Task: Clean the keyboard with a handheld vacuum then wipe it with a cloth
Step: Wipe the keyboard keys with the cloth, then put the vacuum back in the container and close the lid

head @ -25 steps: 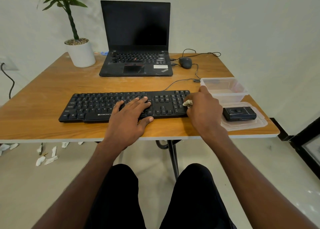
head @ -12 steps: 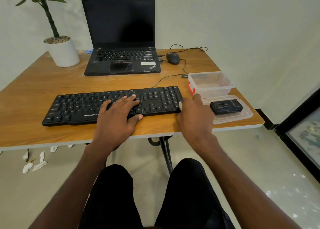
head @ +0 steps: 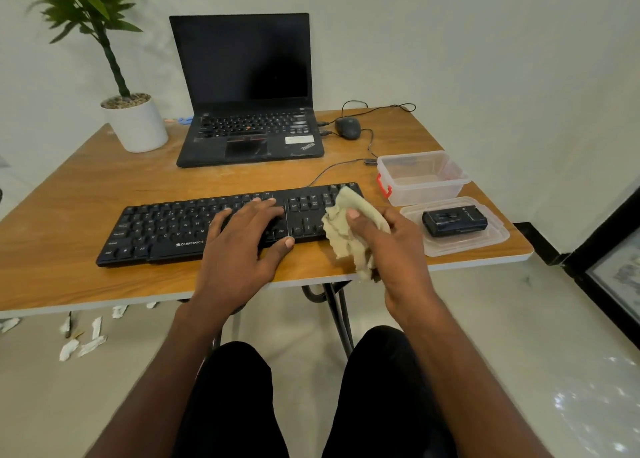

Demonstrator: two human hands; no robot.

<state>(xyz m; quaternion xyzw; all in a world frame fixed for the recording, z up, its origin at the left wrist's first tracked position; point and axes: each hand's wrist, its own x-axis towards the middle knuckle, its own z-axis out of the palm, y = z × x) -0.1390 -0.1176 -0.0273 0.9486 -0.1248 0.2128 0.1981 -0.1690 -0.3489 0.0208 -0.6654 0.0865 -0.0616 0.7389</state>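
A black keyboard (head: 166,229) lies across the front of the wooden table (head: 69,187). My left hand (head: 242,246) rests flat on its middle keys, fingers spread. Over the keyboard's right end my right hand (head: 391,249) grips a crumpled beige cloth (head: 346,229), lifted off the keys with the thumb pressed on it. A small black handheld vacuum (head: 454,221) lies on a clear plastic lid (head: 498,239) at the table's right edge.
An open black laptop (head: 249,135) stands at the back, with a wired mouse (head: 347,127) to its right and a potted plant (head: 136,121) to its left. A clear plastic box (head: 422,177) sits behind the lid. Paper scraps (head: 83,343) litter the floor.
My right hand has turned palm-up and lifted from the keyboard's right end, so the cloth now shows bunched in it. My left hand has stayed on the keys. The camera has shifted.
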